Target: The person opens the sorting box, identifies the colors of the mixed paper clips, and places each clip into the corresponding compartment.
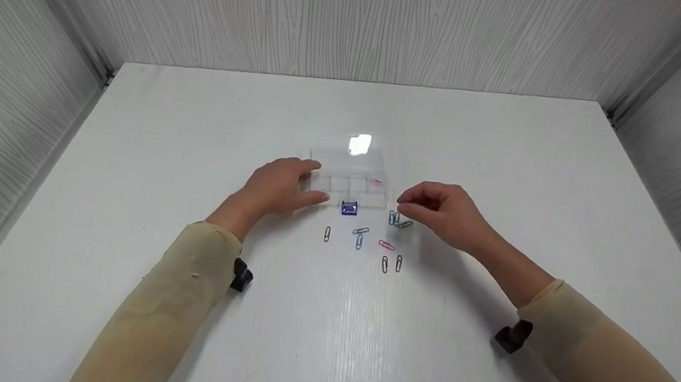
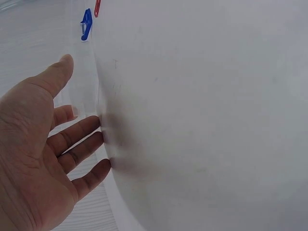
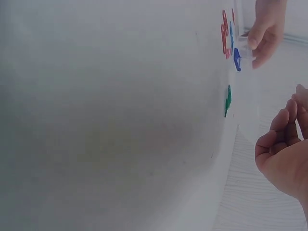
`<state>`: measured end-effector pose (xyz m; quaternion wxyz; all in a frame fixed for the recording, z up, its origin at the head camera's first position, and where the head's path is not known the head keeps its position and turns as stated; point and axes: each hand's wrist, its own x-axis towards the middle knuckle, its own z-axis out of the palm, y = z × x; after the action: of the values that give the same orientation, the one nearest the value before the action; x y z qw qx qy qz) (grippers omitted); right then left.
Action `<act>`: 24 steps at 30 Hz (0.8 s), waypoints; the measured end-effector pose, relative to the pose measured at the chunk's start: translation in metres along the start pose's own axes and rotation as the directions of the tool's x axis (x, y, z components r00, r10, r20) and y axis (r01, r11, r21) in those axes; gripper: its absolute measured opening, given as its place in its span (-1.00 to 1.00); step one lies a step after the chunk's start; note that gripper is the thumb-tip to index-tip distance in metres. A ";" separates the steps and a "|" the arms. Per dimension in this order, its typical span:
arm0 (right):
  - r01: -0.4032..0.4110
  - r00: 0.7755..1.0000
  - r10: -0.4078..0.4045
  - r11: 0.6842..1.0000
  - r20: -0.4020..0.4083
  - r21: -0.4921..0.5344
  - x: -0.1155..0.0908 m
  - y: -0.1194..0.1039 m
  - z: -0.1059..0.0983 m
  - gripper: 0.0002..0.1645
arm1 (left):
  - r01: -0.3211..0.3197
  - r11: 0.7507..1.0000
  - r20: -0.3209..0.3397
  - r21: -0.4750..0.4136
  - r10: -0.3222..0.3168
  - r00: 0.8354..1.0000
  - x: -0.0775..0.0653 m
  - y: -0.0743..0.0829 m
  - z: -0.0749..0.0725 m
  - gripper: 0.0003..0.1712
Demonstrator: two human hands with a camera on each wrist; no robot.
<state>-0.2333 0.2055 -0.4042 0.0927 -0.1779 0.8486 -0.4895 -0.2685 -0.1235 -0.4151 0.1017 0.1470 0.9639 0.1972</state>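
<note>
A clear plastic compartment box (image 1: 334, 202) lies with its transparent lid (image 1: 332, 154) folded back and a purple-blue latch (image 1: 349, 208) at its front. My left hand (image 1: 280, 186) rests at the box's left side, thumb apart from the gently bent fingers. One pink-red paper clip (image 1: 376, 182) lies in a right rear compartment. My right hand (image 1: 446, 215) hovers just above several green paper clips (image 1: 396, 219), its fingers loosely bent and the thumb slightly apart from the index finger. No clip shows between those fingertips. In the right wrist view the green clips (image 3: 228, 101) lie apart from the hand.
In front of the box lie two blue paper clips (image 1: 359, 241), a pink paper clip (image 1: 386, 245) and several darker-looking ones (image 1: 385, 264). They are spread on a white table (image 1: 294, 343) with pale wood-grain panels (image 1: 362, 23) behind and at both sides.
</note>
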 end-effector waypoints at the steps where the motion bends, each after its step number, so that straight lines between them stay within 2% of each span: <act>1: 0.000 1.000 0.000 1.000 0.009 -0.029 -0.002 0.000 0.002 -0.77 | 0.000 1.000 0.000 0.001 0.000 1.000 0.000 0.000 0.000 -0.08; 5: 0.015 0.999 -0.010 0.993 0.040 -0.116 -0.009 0.000 0.010 -0.88 | 0.001 1.000 0.000 -0.001 -0.001 1.000 0.001 -0.001 0.001 -0.08; 13: 0.033 0.995 -0.013 0.979 0.102 -0.199 -0.016 0.004 0.018 -0.83 | 0.002 1.000 0.002 0.000 -0.002 1.000 0.001 0.000 0.000 -0.08; 24: -0.006 0.993 0.031 0.975 0.111 -0.222 -0.018 0.009 0.025 -0.83 | 0.005 1.000 0.000 -0.005 -0.005 1.000 0.001 -0.002 0.001 -0.08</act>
<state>-0.2105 0.1963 -0.4252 0.1252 -0.2070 0.8927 -0.3801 -0.2696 -0.1242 -0.4168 0.1025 0.1444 0.9638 0.1994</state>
